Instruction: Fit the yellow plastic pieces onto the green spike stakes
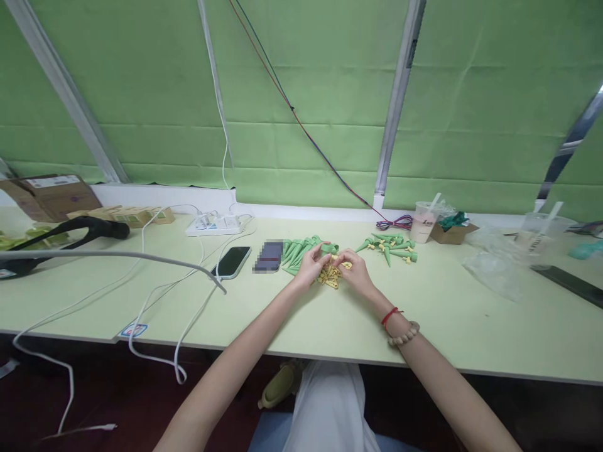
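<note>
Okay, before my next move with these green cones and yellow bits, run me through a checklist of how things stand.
1. Both hands at the work: ok; left hand and right hand are close together over the yellow pieces.
2. Part at the fingertips properly seated: cannot tell; the fingers hide it.
3. Loose green cones near: ok; they lie by the left hand.
4. Yellow pieces neatly lined up: not ok; they lie jumbled.
5. Cones with yellow parts grouped apart: ok; they lie beyond the right hand.
6. Cup with straw upright: ok; it stands beside that group.
</note>
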Tool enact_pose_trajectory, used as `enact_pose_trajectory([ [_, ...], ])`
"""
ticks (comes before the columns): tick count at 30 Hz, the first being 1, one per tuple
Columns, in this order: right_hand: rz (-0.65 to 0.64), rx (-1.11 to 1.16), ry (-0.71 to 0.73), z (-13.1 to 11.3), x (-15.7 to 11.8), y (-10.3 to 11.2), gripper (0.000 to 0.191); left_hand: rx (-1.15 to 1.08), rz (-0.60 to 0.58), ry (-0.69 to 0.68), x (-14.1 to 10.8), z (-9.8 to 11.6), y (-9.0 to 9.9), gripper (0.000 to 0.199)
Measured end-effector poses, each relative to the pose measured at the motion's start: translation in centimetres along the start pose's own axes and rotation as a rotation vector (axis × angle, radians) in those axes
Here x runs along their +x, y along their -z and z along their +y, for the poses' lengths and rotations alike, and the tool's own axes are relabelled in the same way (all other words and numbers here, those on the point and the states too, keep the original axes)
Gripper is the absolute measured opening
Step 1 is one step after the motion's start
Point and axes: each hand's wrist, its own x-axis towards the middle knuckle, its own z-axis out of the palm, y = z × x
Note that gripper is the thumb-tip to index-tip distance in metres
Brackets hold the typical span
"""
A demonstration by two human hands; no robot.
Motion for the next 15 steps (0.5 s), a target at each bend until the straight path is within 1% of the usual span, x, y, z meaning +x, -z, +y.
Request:
enact_pose_trajectory([
  [3, 0.001, 0.084, -0.102, 0.13, 0.01, -0.44, 0.027, -0.001, 0.041, -0.027, 0.11, -0.03, 0.14, 0.038],
  [5, 0.049, 0.167, -0.178, 0.2, 0.05, -0.64, 0.032, -0.009, 0.029, -0.032, 0.07, -0.03, 0.13, 0.038],
  [7, 0.07, 0.217, -0.219, 0.24, 0.12, -0.59, 0.033, -0.008, 0.008, -0.031, -0.03, -0.06, 0.0, 0.038],
  [10, 0.058, 0.189, -0.199, 0.27, 0.23, -0.18, 0.032, 0.002, 0.007, -0.029, -0.11, -0.2, -0.25, 0.039],
  [12, 0.077, 0.144, -0.179, 0.3, 0.25, 0.06, 0.035, -0.018, 0.006, -0.01, -0.1, -0.26, -0.32, 0.041],
  [15, 0.049, 0.116, -0.252, 0.36, 0.25, 0.22, 0.038, -0.045, 0.012, 0.004, -0.1, -0.19, -0.25, 0.043],
])
